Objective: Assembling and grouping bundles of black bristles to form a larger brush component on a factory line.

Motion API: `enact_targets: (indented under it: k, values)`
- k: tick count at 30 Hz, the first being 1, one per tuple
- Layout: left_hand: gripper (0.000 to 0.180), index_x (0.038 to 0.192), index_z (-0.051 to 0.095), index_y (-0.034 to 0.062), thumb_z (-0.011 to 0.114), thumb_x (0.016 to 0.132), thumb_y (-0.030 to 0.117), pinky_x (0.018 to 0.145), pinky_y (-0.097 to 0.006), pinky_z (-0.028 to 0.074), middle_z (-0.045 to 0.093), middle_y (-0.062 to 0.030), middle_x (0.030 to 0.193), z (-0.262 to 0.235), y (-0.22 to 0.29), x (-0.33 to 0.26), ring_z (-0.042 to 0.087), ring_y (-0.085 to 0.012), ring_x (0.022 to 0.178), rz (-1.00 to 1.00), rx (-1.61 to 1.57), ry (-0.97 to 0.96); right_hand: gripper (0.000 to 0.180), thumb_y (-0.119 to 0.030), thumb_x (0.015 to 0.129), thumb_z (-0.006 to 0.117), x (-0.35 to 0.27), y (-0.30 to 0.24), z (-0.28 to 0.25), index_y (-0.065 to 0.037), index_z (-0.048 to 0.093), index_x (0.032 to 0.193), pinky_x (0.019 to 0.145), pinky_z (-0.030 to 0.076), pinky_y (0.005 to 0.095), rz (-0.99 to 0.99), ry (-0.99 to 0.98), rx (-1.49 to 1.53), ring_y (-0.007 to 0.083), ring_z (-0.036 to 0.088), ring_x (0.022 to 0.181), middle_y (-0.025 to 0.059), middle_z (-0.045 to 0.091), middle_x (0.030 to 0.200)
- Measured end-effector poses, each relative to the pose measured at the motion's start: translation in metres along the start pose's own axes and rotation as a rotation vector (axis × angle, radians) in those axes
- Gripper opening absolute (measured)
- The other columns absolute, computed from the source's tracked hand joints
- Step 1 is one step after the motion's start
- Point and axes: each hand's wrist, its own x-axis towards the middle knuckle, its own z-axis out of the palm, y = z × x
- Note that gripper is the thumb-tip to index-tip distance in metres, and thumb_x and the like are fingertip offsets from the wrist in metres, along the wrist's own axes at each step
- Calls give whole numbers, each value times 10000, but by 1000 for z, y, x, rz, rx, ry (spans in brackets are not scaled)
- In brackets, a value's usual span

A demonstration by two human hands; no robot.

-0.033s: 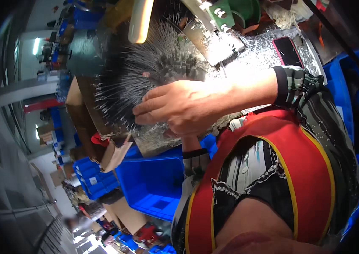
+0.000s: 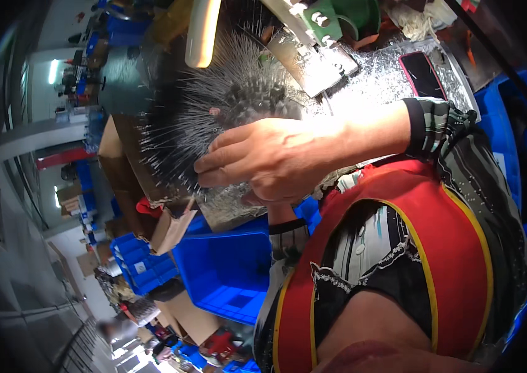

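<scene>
A large round mass of stiff dark bristles (image 2: pixel 182 127), like a brush, fans out around a hub of black tufts (image 2: pixel 257 99) on the worktable. My right hand (image 2: pixel 263 155) lies over its near edge, back of the hand up. Its fingers are bent and pressed together against the bristles, with the thumb hidden. Beneath it, my left hand (image 2: pixel 251 199) shows only as a sliver; its fingers are hidden. A small pinkish piece (image 2: pixel 214 111) sits among the bristles.
A green metal bracket (image 2: pixel 350 22) with bolts and a metal plate (image 2: pixel 307 65) stand beyond the bristles. Overhead hangs a cream-coloured bar (image 2: pixel 203 34). A phone (image 2: pixel 423 74) lies on the shiny surface at right. Below left are a blue crate (image 2: pixel 220 267) and a torn cardboard box (image 2: pixel 173 227).
The black tufts at the hub, blurred before, look sharper now. My right hand has barely moved, and the whole view has shifted slightly.
</scene>
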Motion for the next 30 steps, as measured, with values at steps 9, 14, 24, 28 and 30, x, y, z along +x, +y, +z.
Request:
enact_targets:
  k: [9, 14, 24, 28, 30]
  values:
    - [384, 1089, 468, -3, 533, 808, 251, 655, -310, 456, 547, -109, 982, -21, 54, 24, 555, -189, 822, -231, -92, -113, 119, -135, 572, 570, -56, 3, 32, -23, 607, 561, 865, 404, 314, -75, 122, 87, 235, 500, 1016, 94, 578, 998]
    - [377, 1071, 479, -13, 527, 810, 255, 618, -307, 480, 558, -116, 956, -45, 76, 14, 575, -188, 788, -421, -10, -190, 127, -150, 572, 573, -58, 6, 63, -32, 616, 590, 868, 396, 305, -126, 170, 114, 224, 491, 1021, 74, 570, 998]
    - [419, 997, 468, -56, 627, 737, 231, 560, -304, 496, 579, -141, 799, -69, 74, -6, 580, -181, 609, -835, 252, -627, 144, -251, 556, 600, -109, 25, 112, -115, 634, 587, 941, 274, 418, 37, -208, -173, 318, 376, 1108, 152, 459, 1144]
    - [583, 1139, 395, -86, 503, 826, 394, 672, -317, 506, 568, -190, 978, -83, 89, -6, 609, -215, 750, -756, 103, -487, 130, -246, 549, 593, -107, 22, 107, -128, 633, 587, 919, 298, 409, 129, -264, -175, 335, 381, 1094, 154, 465, 1130]
    - [558, 1146, 386, -92, 459, 851, 376, 679, -315, 505, 569, -181, 980, -110, 86, -6, 599, -212, 794, -757, 16, -378, 132, -240, 535, 586, -103, 22, 104, -125, 630, 583, 881, 332, 405, 146, -221, -171, 341, 401, 1072, 158, 474, 1111]
